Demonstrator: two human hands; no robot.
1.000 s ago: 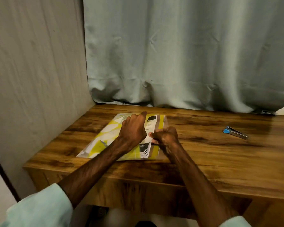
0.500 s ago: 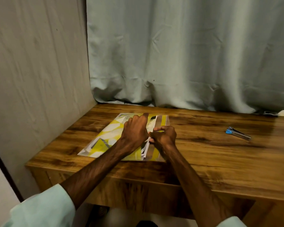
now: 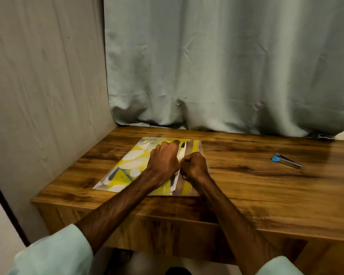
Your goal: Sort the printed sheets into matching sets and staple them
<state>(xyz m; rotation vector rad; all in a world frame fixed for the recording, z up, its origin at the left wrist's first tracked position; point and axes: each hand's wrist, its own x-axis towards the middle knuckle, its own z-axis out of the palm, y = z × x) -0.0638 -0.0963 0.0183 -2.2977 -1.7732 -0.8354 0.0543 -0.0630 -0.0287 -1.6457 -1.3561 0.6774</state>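
Left hand [image 3: 163, 161]: forearm reaching in from lower left, fingers curled, resting on the printed sheets [image 3: 130, 165]; cannot tell whether it grips any.
Right hand [image 3: 194, 165]: beside the left, clenched, pinching a sheet edge.
Printed sheets: flat on the table [image 3: 246, 187], left side.
Stapler [image 3: 286, 160]: well apart, far right.

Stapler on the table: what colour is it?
Silver metal stapler with a blue end; the head view shows it best.
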